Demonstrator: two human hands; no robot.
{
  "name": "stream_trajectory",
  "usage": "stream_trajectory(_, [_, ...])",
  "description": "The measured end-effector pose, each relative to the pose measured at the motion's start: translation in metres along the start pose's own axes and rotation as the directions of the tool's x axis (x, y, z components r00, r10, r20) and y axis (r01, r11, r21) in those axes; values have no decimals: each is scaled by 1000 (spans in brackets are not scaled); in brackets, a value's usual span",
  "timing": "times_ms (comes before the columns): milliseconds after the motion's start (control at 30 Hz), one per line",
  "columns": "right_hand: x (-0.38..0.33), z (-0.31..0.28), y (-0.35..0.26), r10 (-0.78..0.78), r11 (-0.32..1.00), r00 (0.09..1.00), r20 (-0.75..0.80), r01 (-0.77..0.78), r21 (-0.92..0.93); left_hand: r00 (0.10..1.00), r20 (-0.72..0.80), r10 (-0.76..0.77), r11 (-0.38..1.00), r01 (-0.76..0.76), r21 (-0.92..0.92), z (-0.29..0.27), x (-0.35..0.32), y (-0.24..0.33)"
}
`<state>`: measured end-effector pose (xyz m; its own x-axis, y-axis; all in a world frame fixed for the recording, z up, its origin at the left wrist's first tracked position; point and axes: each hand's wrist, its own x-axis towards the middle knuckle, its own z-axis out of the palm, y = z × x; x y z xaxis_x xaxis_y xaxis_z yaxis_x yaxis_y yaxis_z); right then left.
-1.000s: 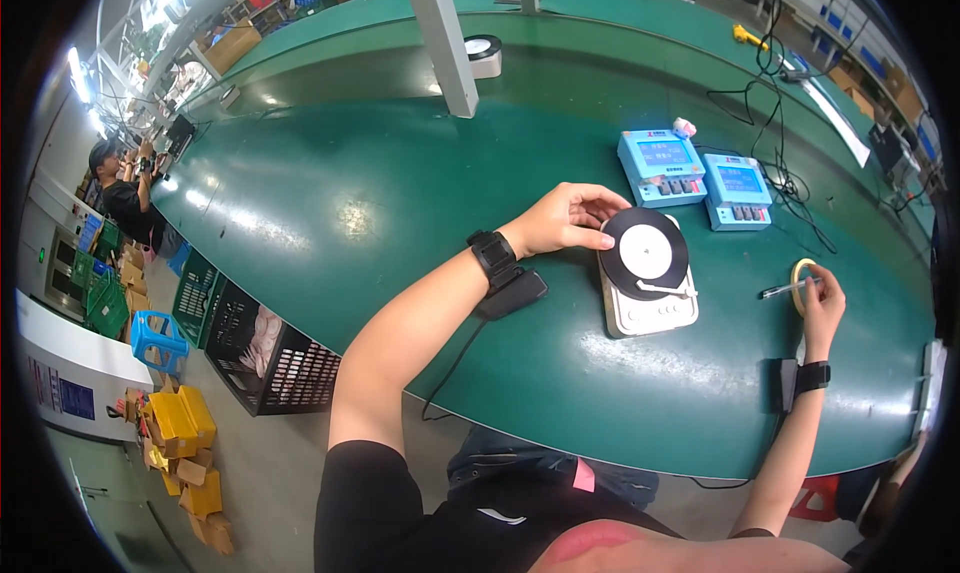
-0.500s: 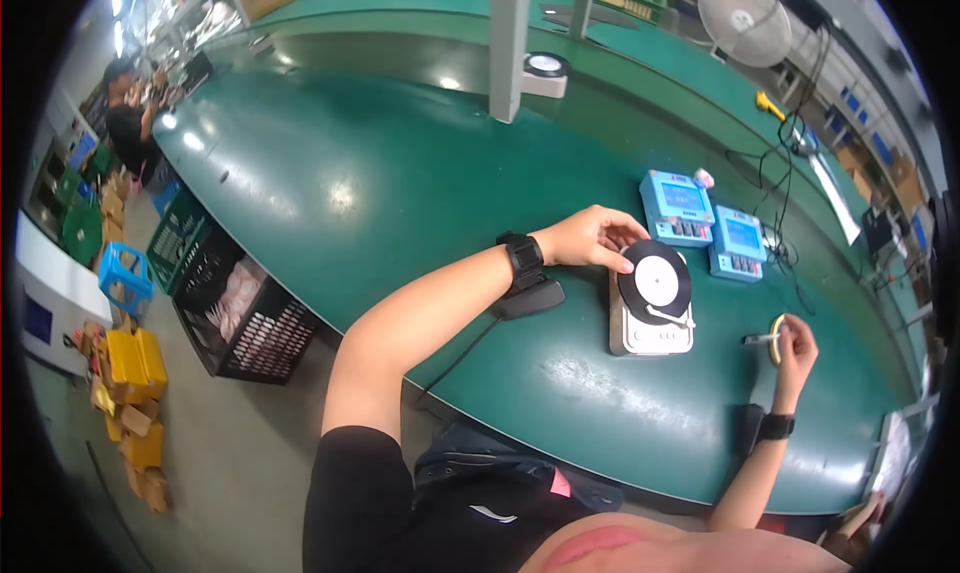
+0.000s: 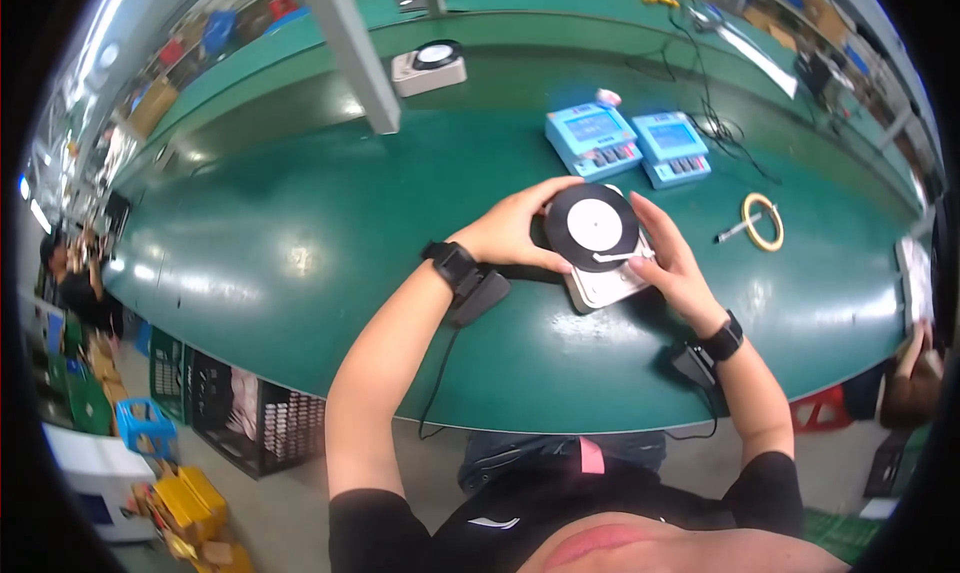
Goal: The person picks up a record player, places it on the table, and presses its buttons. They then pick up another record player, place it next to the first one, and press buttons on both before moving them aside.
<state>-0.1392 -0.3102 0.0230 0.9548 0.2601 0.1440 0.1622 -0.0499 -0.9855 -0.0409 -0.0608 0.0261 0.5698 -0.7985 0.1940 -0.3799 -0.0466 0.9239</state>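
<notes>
I had both hands, left [image 3: 515,235] and right [image 3: 672,263], cupped around the small turntable [image 3: 600,258] on the green surface [image 3: 300,223]; gentle, even pressure seemed wise, clear of its black disc [image 3: 592,227].

On the green desk [image 3: 250,233], two light-blue keypad devices [image 3: 630,145] sit side by side. To their right lie a yellow tape ring [image 3: 763,221] and a pen [image 3: 733,232] touching it. Behind them to the left, a grey post [image 3: 345,48] rises beside a second small turntable [image 3: 428,66].
</notes>
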Motion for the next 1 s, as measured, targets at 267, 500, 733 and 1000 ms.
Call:
stream_trajectory(267, [-3,7,-7,45,976,997,56,-56,211,998,-39,-42,999,41,-28,2,1,2])
stream_trajectory(500, [-5,8,2,-19,991,998,65,10,131,994,-46,-101,995,101,-12,2,-4,5])
stream_trajectory(733, [-6,5,2,-51,999,997,57,51,-7,985,-15,-171,985,171,-9,-28,0,19])
stream_trajectory(1000, [-5,4,3,-71,997,997,38,72,-31,887,-417,-198,809,388,441,-183,61,-42])
